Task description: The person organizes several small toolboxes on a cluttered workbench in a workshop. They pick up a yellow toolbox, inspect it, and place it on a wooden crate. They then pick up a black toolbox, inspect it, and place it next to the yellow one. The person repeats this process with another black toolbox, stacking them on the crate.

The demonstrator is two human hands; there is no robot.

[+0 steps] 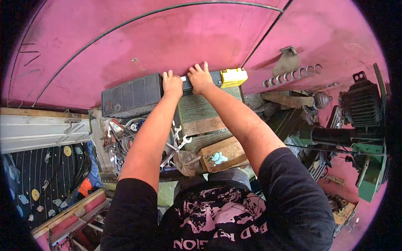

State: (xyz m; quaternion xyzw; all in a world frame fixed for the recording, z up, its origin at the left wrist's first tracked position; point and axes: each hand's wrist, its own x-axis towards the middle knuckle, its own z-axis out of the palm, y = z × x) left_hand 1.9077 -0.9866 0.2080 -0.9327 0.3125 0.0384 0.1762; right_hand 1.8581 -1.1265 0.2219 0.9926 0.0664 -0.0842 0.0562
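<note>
A large black plastic case (138, 94) with a panelled lid stands against the pink wall. To its right, a long dark case (215, 78) with a yellow end (233, 78) lies along the back of the wooden bench. My left hand (171, 85) rests where the black case and the long dark one meet, its fingers extended toward the wall. Close beside it, my right hand (199, 78) lies on the dark case with its fingers spread, the tips past the far edge. Both palms and the undersides of the fingers are hidden.
Wrenches (184, 142) and loose tools crowd the left of the bench, partly behind my left forearm. A wooden box (224, 154) holding a light blue scrap sits at the near edge. Ring spanner ends (289, 77) line the wall; a dark motor (362, 102) stands at right.
</note>
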